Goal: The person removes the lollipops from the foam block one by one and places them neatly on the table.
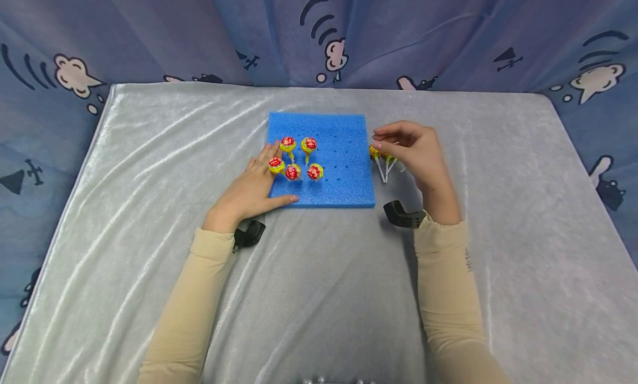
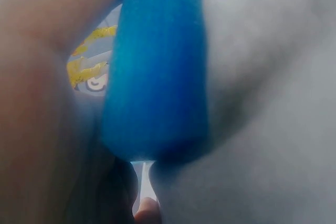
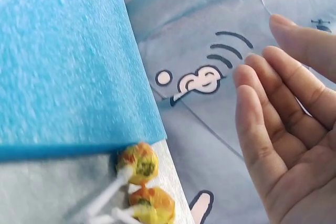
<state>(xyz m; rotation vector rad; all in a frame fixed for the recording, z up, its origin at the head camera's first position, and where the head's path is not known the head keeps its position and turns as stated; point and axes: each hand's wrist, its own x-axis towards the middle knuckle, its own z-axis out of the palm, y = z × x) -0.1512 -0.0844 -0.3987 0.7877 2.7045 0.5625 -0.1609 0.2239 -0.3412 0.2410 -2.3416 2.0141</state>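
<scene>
A blue foam board (image 1: 344,173) with rows of small holes lies on the table, and several red-and-yellow lollipops (image 1: 292,172) stand upright in its left half. My left hand (image 1: 259,179) lies flat on the board's left edge with straight fingers, its fingertips beside the lollipops. The left wrist view shows the board's edge (image 2: 157,77) and yellow wrappers (image 2: 86,72) past my palm. My right hand (image 1: 404,146) hovers just right of the board over a few loose lollipops (image 1: 384,161) lying on the cloth. In the right wrist view its fingers (image 3: 273,124) are open and hold nothing above those lollipops (image 3: 137,163).
A silvery cloth (image 1: 319,295) covers the table. Blue curtains with cartoon prints (image 1: 75,73) close it in at the back and both sides. Black wrist mounts (image 1: 249,233) sit at both cuffs. A few small beads (image 1: 339,380) show at the near edge.
</scene>
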